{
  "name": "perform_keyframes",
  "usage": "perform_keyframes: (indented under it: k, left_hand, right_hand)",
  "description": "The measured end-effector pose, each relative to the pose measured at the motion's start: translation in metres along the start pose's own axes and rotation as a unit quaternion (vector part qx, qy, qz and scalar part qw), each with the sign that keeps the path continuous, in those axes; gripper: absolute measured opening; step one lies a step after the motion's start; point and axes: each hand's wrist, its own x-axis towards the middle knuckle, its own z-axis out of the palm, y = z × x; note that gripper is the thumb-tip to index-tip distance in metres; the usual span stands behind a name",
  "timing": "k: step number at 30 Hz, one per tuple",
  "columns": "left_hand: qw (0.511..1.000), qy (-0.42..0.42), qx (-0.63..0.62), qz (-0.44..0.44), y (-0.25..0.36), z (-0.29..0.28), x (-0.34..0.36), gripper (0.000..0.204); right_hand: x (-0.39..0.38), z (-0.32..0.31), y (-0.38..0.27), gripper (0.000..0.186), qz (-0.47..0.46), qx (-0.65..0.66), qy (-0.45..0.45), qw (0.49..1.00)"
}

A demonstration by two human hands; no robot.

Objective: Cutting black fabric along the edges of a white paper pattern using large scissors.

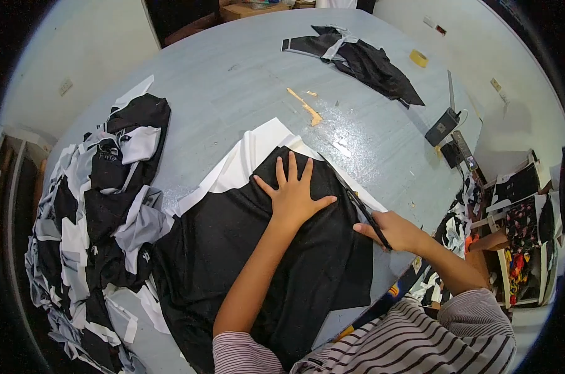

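Note:
Spread over the near part of the table is a large piece of black fabric [232,249], with white fabric [232,163] showing from under its far edge. My left hand [293,194] lies flat on the black fabric, fingers spread wide. At the right edge of the cloth, my right hand [391,232] grips a pair of black-handled scissors [364,209]. The blades point away from me and to the left, along the border between black and white cloth. How far the blades are apart I cannot tell.
A heap of black, grey and white garments [101,218] covers the table's left side. Another dark garment [363,59] lies far right, near a roll of yellow tape [419,58]. A black device with an antenna [443,126] stands at the right edge. Fabric scraps and shelves [522,268] are beyond it.

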Motion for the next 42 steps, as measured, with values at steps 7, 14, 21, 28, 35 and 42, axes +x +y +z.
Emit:
perform_keyframes:
  k: [7, 14, 21, 28, 35, 42]
  left_hand:
    - [1.000, 0.002, 0.001, -0.012, 0.001, 0.001, 0.001, 0.104]
    - [1.000, 0.008, -0.002, -0.011, 0.000, -0.001, 0.001, 0.104]
    - [0.998, 0.032, 0.025, 0.040, -0.008, 0.002, -0.003, 0.092]
    - [0.983, 0.120, 0.075, 0.121, 0.038, 0.019, -0.021, 0.071]
    - [0.950, -0.186, 0.081, 0.236, 0.075, -0.005, -0.066, 0.076]
    - [0.999, 0.013, 0.003, 0.047, 0.050, 0.007, -0.045, 0.083]
  right_hand:
    - [0.008, 0.008, 0.014, 0.073, -0.033, -0.017, 0.033, 0.999]
    - [0.008, 0.010, 0.015, 0.070, -0.030, -0.041, 0.045, 0.998]
    - [-0.009, 0.010, 0.054, 0.054, 0.000, 0.275, -0.019, 0.961]
    - [-0.051, 0.070, 0.084, 0.049, 0.027, 0.559, 0.214, 0.801]
    - [-0.064, 0.073, 0.103, 0.036, 0.000, 0.563, 0.240, 0.791]
    - [-0.067, 0.044, 0.102, 0.033, -0.041, 0.498, 0.145, 0.854]
